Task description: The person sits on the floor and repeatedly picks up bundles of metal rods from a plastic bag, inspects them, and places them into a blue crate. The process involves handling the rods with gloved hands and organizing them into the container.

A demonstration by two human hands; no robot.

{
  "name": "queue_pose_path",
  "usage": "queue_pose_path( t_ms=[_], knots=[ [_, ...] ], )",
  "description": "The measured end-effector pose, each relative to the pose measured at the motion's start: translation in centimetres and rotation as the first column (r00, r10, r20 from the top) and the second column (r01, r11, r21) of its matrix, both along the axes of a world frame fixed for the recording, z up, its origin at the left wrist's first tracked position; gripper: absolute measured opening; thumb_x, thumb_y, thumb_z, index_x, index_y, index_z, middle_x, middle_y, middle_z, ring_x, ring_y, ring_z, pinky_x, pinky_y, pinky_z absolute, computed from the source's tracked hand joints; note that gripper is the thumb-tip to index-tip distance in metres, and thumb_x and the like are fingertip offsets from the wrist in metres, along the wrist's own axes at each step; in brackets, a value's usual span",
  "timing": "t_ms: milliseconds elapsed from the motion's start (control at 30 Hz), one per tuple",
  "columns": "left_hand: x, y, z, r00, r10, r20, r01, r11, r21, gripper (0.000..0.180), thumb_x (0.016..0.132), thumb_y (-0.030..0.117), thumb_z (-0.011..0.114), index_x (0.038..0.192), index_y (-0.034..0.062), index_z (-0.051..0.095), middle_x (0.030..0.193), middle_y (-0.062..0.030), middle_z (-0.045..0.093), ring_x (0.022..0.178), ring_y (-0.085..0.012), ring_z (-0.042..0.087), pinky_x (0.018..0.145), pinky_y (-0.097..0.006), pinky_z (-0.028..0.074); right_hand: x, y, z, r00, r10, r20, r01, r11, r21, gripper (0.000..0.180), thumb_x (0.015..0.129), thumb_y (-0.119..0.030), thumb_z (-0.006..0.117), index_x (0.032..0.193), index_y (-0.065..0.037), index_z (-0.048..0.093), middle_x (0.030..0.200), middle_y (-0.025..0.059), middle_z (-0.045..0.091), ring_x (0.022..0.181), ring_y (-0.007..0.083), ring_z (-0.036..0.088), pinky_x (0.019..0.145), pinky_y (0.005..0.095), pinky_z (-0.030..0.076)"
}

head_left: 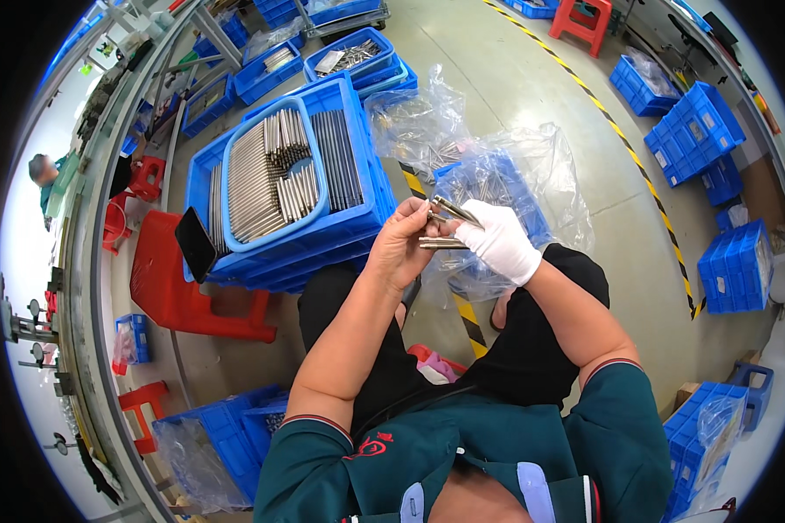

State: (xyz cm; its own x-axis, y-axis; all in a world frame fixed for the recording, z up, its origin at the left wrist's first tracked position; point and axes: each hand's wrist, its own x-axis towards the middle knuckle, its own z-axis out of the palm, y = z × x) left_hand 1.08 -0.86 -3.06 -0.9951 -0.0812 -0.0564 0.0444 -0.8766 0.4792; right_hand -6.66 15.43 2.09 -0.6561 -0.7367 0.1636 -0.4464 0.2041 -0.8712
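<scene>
My right hand [500,242], in a white glove, is closed around several short, shiny metal rods [445,244] that stick out toward the left. My bare left hand [400,237] meets it above my lap, its thumb and fingertips pinched on the end of a thin metal rod [438,216]. Just beyond the hands, a blue crate [532,202] lined with clear plastic holds loose metal rods. To the left, a light-blue tray [228,196] of neatly stacked metal rods rests on blue crates [371,187], beside darker rods [333,157].
A black phone-like slab [197,245] leans at the crate's left corner. A red stool [170,283] stands to the left. Clear plastic bags [423,118] lie ahead. More blue crates [693,131] are stacked at right, past a yellow-black floor stripe [624,131]. Someone [48,174] is at far left.
</scene>
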Motion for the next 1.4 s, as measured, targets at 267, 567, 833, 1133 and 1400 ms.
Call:
queue_pose_path(
  t_ms=[267, 567, 833, 1133, 1400],
  knots=[
    [0.5, 0.5, 1.6, 0.992, -0.03, 0.119, 0.032, 0.999, -0.015, 0.008, 0.087, 0.013, 0.062, 0.087, 0.0062, 0.058, 0.072, -0.0079, 0.06, 0.071, -0.0153, 0.06, 0.084, -0.036, 0.05, -0.2, 0.0, 0.2, 0.997, 0.014, 0.071, -0.017, 0.999, 0.037, 0.018, 0.084, -0.02, 0.06, 0.085, -0.002, 0.059, 0.068, 0.0136, 0.055, 0.061, 0.0203, 0.053, 0.06, 0.0329, 0.044],
    [0.7, -0.7, 3.1, 0.983, 0.123, 0.14, 0.013, 0.705, -0.709, 0.02, 0.093, 0.024, 0.057, 0.094, 0.0038, 0.06, 0.076, 0.0009, 0.055, 0.07, -0.0077, 0.049, 0.066, -0.022, 0.038, -1.0, 0.0, 1.0, 0.969, 0.017, 0.245, -0.047, 0.992, 0.118, 0.021, 0.085, -0.022, 0.06, 0.088, -0.001, 0.059, 0.07, 0.0098, 0.055, 0.064, 0.0184, 0.05, 0.063, 0.0314, 0.043],
    [2.0, 0.2, 5.5, 0.974, 0.222, 0.046, 0.019, 0.121, -0.992, 0.025, 0.091, 0.022, 0.056, 0.088, -0.0024, 0.058, 0.07, -0.0054, 0.053, 0.065, -0.011, 0.047, 0.059, -0.028, 0.04, -1.4, 0.7, 0.6, 0.953, 0.117, 0.28, -0.163, 0.976, 0.147, 0.022, 0.085, -0.023, 0.06, 0.087, -0.002, 0.059, 0.068, 0.0091, 0.052, 0.063, 0.0169, 0.047, 0.061, 0.0314, 0.041],
    [2.4, -0.7, 5.2, 0.937, 0.323, -0.134, -0.216, 0.233, -0.948, 0.028, 0.098, 0.027, 0.047, 0.082, 0.0046, 0.052, 0.068, 0.0034, 0.043, 0.06, -0.0044, 0.037, 0.053, -0.02, 0.032, -1.7, 2.4, 0.9, 0.875, 0.097, 0.475, -0.133, 0.99, 0.041, 0.026, 0.084, -0.027, 0.063, 0.084, -0.001, 0.059, 0.069, -0.0014, 0.051, 0.066, 0.0086, 0.045, 0.059, 0.0262, 0.039],
    [1.6, -0.5, 4.5, 0.993, 0.057, 0.102, 0.044, 0.628, -0.777, 0.019, 0.091, 0.021, 0.059, 0.089, 0.002, 0.058, 0.068, 0.0021, 0.049, 0.06, -0.0058, 0.043, 0.056, -0.02, 0.035, -1.2, 2.0, 1.4, 0.852, 0.16, 0.498, -0.255, 0.958, 0.129, 0.028, 0.085, -0.03, 0.062, 0.084, -0.002, 0.061, 0.067, 0.0009, 0.052, 0.064, 0.0089, 0.045, 0.058, 0.0265, 0.039]
  ],
)
